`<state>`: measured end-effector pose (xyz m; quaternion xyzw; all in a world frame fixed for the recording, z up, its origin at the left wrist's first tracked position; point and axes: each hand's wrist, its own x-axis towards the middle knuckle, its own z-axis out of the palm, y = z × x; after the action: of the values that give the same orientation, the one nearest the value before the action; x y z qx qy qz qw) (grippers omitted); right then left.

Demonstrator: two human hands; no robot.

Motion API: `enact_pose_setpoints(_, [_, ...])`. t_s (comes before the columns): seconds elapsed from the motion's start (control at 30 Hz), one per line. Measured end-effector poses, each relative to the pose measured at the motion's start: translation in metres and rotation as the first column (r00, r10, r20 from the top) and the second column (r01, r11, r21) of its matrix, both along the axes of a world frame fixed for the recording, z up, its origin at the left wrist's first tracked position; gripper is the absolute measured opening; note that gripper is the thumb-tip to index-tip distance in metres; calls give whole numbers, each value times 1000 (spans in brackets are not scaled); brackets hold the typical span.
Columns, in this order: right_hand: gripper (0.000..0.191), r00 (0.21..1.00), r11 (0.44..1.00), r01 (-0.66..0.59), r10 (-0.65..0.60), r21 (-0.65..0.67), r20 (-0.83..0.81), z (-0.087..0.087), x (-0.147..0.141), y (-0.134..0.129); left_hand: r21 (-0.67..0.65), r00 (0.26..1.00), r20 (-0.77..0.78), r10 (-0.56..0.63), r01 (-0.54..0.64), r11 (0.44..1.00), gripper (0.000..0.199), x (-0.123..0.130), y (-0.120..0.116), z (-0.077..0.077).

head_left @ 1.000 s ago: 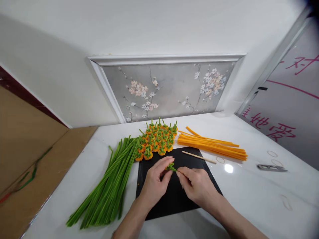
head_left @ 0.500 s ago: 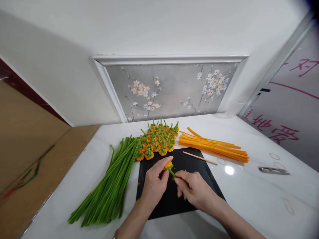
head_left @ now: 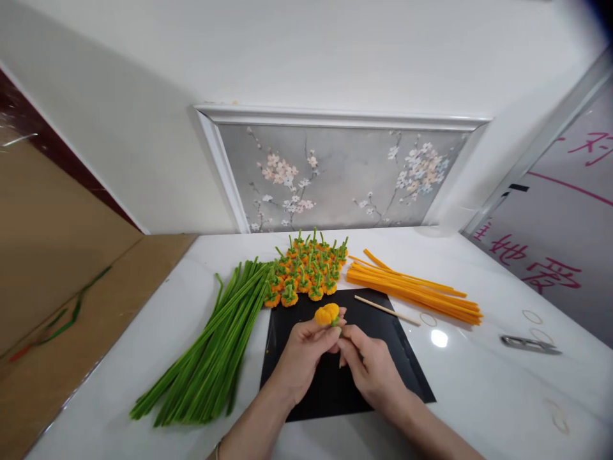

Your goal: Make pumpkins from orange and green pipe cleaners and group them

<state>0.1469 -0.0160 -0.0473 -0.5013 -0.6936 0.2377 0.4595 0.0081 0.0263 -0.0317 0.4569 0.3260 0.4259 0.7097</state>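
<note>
Above the black mat (head_left: 330, 390), my left hand (head_left: 304, 354) pinches a small orange pumpkin-shaped piece (head_left: 327, 314) at its green base. My right hand (head_left: 371, 364) is closed at the green stem, its fingertips close beside those of my left hand. The stem is mostly hidden between the fingers. Just beyond the mat stands a cluster of finished orange pieces with green tops (head_left: 306, 268). Green fuzzy stems (head_left: 211, 351) lie in a bundle to the left, and orange fuzzy stems (head_left: 416, 291) lie to the right.
A thin wooden stick (head_left: 387, 310) lies across the mat's upper right edge. Metal snips (head_left: 530, 345) and several rubber bands rest on the white table (head_left: 483, 396) at the right. Brown cardboard (head_left: 96, 306) is at the left; a framed floral panel (head_left: 349, 172) stands behind.
The orange piece has turned upward, showing more of its rounded body. My left fingers have shifted to its green base, and my hands have come closer together. The view has shifted slightly.
</note>
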Motion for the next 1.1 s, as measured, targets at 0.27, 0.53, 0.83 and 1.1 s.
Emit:
enact_pose_setpoints(0.27, [28,996,1000,4,-4,1,89,-4,4,3,239,988,-151,-21,57,969,13,-3,-2,0])
enact_pose_setpoints(0.53, [19,987,993,-4,23,-115,158,3,27,9,381,935,-351,59,85,921,27,-8,8,-4])
enact_pose_setpoints(0.83, [44,997,998,-63,64,26,-52,23,29,3,331,930,-354,-102,226,916,25,-5,8,-9])
enact_pose_setpoints(1.1, [44,978,996,-93,94,13,-186,18,28,5,297,917,-367,-156,274,915,28,-2,7,-5])
